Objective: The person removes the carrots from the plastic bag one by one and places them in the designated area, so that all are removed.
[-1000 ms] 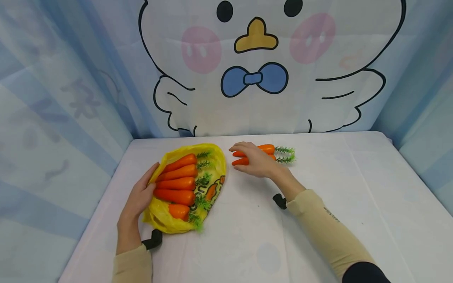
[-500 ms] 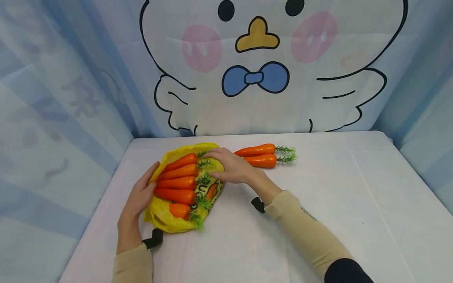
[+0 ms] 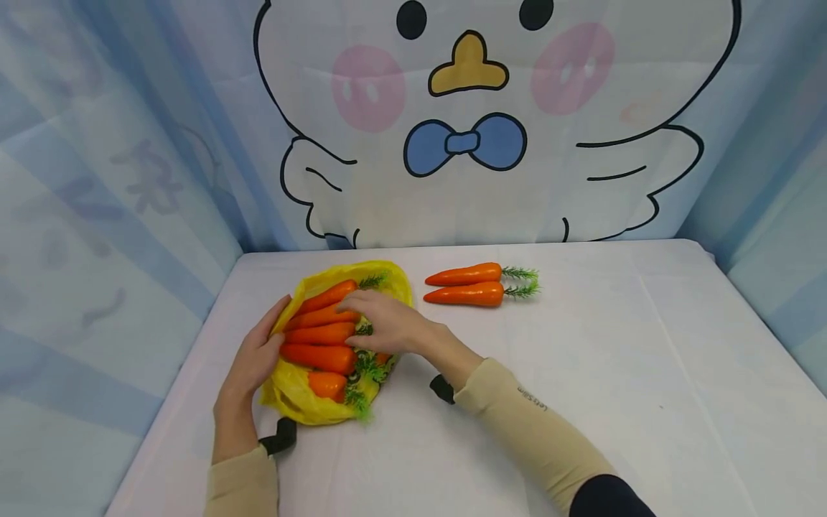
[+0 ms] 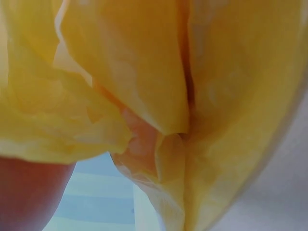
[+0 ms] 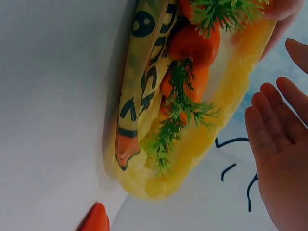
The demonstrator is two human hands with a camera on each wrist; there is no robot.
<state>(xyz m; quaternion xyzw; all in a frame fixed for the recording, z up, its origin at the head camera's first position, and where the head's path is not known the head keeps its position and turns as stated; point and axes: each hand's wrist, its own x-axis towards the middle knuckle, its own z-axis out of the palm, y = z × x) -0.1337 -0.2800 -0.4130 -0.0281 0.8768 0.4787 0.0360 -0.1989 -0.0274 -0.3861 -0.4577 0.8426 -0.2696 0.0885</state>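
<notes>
A yellow plastic bag (image 3: 293, 402) with black lettering lies on the white table, its mouth spread wide. Several orange carrots (image 3: 316, 355) with feathery green tops lie side by side in it. My left hand (image 3: 252, 359) holds the bag's left rim, thumb on the near side and fingers behind the plastic. In the left wrist view, yellow folds (image 4: 231, 96) fill most of the picture. My right hand (image 3: 390, 323) hovers over the carrots and their tops, fingers extended. The right wrist view shows this right hand (image 5: 284, 139) with straight fingers and nothing in its palm.
Two more carrots (image 3: 468, 294) lie together on the table right of the bag, tips pointing toward it. A cloth backdrop with a cartoon bird and blue bow tie (image 3: 464, 143) hangs at the table's far edge. Blue curtains (image 3: 116, 251) flank the sides.
My right hand has moved left from above the two loose carrots, across the bag's right rim, to over the carrots inside. The left hand and bag stay in place.
</notes>
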